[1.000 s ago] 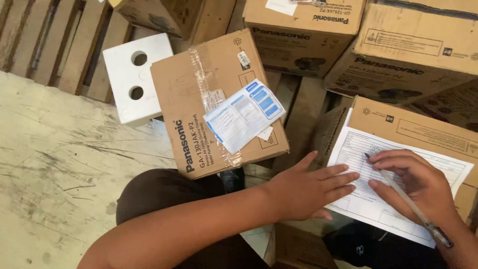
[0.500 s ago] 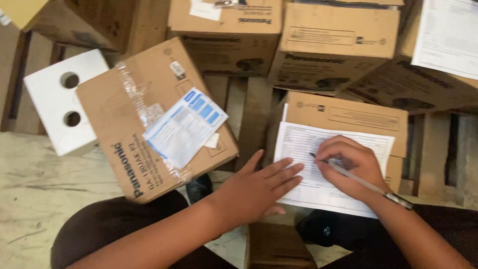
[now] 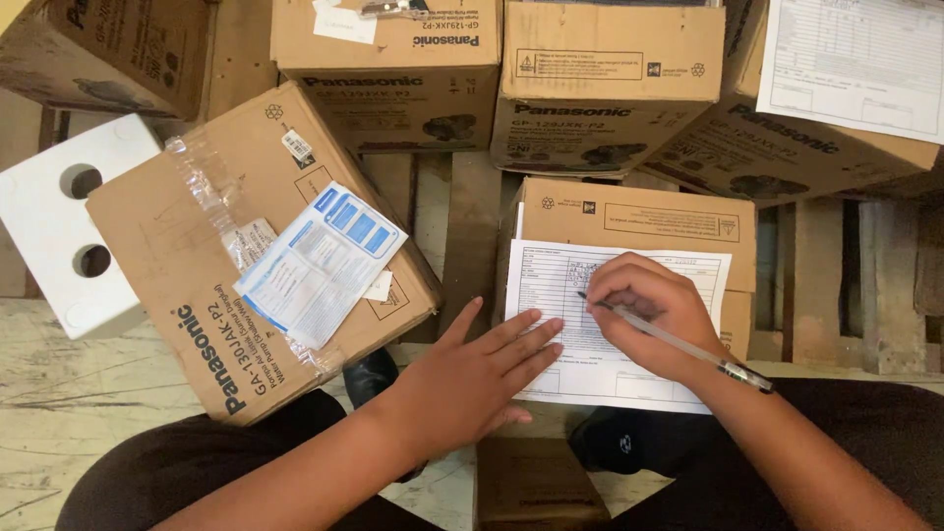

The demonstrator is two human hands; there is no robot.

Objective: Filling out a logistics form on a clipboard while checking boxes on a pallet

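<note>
A taped cardboard box point(image 3: 197, 285) bearing a blue-and-white leaflet point(image 3: 320, 261) lies left on the wooden pallet point(image 3: 472, 226), a white foam block point(image 3: 59, 236) beside it, more cartons point(image 3: 610, 79) stacked behind

Dim, warm indoor light falls evenly from above, with no hard glare. Soft shadows gather in the gaps between the cardboard boxes point(image 3: 610, 88) and under the left hand point(image 3: 472, 379). The white paper form point(image 3: 610, 324) is the brightest area, yet its print is too soft to read. Edges look slightly smeared, perhaps from camera motion. The lower corners fall into near-black shade.
</note>
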